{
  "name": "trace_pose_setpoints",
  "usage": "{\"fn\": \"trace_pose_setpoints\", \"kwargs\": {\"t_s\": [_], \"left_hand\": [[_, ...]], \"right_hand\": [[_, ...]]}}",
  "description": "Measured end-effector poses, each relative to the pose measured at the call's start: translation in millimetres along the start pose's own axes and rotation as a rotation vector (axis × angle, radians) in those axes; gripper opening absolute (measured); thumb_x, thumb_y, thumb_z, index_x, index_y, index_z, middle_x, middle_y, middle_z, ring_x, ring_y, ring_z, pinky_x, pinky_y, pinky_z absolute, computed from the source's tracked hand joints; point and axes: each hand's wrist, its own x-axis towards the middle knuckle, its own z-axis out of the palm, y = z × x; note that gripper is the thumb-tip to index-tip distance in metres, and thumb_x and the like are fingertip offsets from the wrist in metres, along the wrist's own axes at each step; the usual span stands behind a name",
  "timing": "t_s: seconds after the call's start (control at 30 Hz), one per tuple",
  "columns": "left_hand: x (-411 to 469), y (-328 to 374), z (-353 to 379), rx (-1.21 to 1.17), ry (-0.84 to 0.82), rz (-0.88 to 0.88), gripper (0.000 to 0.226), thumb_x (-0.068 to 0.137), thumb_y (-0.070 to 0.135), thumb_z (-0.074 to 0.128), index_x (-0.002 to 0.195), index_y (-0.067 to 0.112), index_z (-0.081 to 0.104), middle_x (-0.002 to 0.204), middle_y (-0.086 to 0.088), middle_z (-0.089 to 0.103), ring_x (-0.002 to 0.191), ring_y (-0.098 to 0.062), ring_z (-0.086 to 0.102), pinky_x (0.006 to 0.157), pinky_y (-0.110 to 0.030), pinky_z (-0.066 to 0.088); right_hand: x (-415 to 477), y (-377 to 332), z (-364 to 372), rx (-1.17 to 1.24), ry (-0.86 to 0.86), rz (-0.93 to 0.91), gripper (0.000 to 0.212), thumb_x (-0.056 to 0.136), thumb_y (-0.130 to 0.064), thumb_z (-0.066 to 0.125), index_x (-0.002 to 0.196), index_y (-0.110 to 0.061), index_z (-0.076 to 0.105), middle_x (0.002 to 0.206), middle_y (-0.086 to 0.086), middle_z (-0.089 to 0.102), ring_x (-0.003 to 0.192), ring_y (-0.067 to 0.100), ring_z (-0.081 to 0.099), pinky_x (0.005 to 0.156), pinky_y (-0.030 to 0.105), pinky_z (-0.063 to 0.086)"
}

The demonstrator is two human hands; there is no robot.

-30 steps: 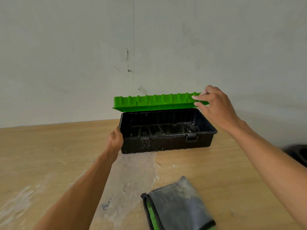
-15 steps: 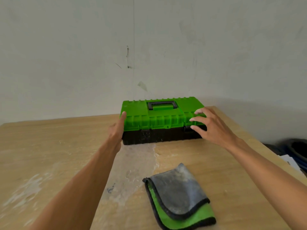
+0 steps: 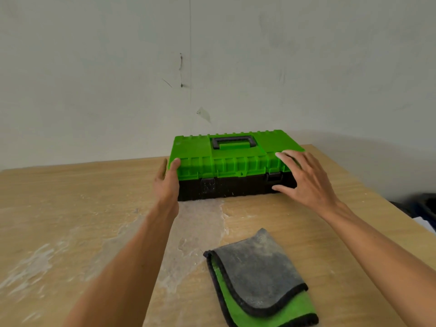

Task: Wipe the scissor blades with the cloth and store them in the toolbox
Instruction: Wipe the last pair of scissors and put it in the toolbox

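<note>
From the head camera, a rectangular plastic toolbox with a ribbed bright-green lid and a black base [image 3: 232,171] sits shut at the far side of a pale wooden table [image 3: 70,197], close to a scuffed grey-white wall [image 3: 118,67]. A dark grey handle [image 3: 234,142] lies folded flat in a recess on the lid, and two dark latches show on the front edge where the green meets the black. The left hand [image 3: 167,182] presses flat against the box's left end, thumb resting on the lid's front corner, fingers straight and closed on nothing. The right hand [image 3: 304,178] is spread over the right front corner, fingertips on the lid and thumb against the black base beside the right latch; it holds nothing either. The two hands are well apart, one at each end of the box.

Nearer the camera lies a folded fleecy cloth, grey on top and green beneath, with black piping [image 3: 259,277]; it is well apart from the toolbox and touched by neither hand. The tabletop carries a whitish, worn patch running from the box toward the near edge. The scissors are out of sight. At the right edge a dark object beyond the table is cut off and too indistinct to identify. Both forearms run out of frame at the bottom.
</note>
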Motion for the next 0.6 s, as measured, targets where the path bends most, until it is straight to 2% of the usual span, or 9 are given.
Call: {"fn": "trace_pose_setpoints", "kwargs": {"t_s": [0.07,0.17,0.23,0.37,0.43,0.5,0.6], "left_hand": [[-2,1,3,0.03,-0.015,0.095,0.053,0.098,0.026,0.058,0.149,0.027,0.042,0.156,0.005,0.041,0.143,-0.016,0.037,0.119,-0.035,0.027],[-1,-3,2,0.087,-0.045,0.221,0.05,0.103,0.025,0.049,0.152,0.031,0.037,0.16,0.007,0.032,0.146,-0.014,0.03,0.115,-0.029,0.025],[3,-10,1,0.128,-0.049,0.265,0.047,0.105,0.03,0.045,0.151,0.032,0.038,0.16,0.005,0.033,0.146,-0.016,0.031,0.111,-0.028,0.026],[9,-16,1,0.152,-0.048,0.307,0.039,0.106,0.032,0.04,0.144,0.03,0.048,0.152,-0.002,0.045,0.139,-0.019,0.042,0.117,-0.041,0.034],[10,-16,1,0.147,-0.055,0.314,0.039,0.105,0.032,0.04,0.143,0.03,0.049,0.15,-0.002,0.047,0.138,-0.019,0.043,0.117,-0.044,0.035],[10,-15,1,0.135,-0.058,0.316,0.039,0.106,0.03,0.04,0.144,0.029,0.048,0.152,-0.002,0.045,0.139,-0.018,0.04,0.118,-0.043,0.032],[9,-15,1,0.116,-0.076,0.324,0.042,0.106,0.027,0.038,0.147,0.03,0.044,0.157,0.001,0.039,0.142,-0.015,0.036,0.119,-0.035,0.028]], "right_hand": [[0,5,7,-0.056,0.061,-0.046,0.094,0.07,-0.053,0.089,0.144,-0.004,0.059,0.132,0.018,0.065,0.112,0.037,0.063,0.098,0.051,0.055],[0,9,15,-0.149,0.099,-0.133,0.091,0.079,-0.057,0.079,0.146,0.0,0.056,0.133,0.021,0.065,0.112,0.04,0.063,0.098,0.054,0.054],[-1,12,21,-0.221,0.09,-0.169,0.088,0.085,-0.058,0.073,0.148,0.001,0.052,0.136,0.024,0.063,0.116,0.042,0.062,0.101,0.056,0.053],[-6,19,33,-0.318,0.089,-0.224,0.081,0.098,-0.06,0.05,0.155,-0.003,0.039,0.144,0.027,0.057,0.126,0.044,0.058,0.108,0.063,0.046],[-9,23,36,-0.351,0.097,-0.263,0.079,0.1,-0.058,0.047,0.156,-0.003,0.035,0.146,0.028,0.055,0.128,0.046,0.058,0.109,0.065,0.045],[-10,25,33,-0.35,0.145,-0.301,0.075,0.102,-0.055,0.05,0.154,-0.002,0.041,0.144,0.029,0.057,0.126,0.047,0.059,0.108,0.063,0.046],[-3,30,19,-0.245,0.259,-0.303,0.056,0.104,-0.037,0.057,0.145,0.001,0.056,0.123,0.023,0.067,0.108,0.038,0.058,0.098,0.053,0.053]]}}
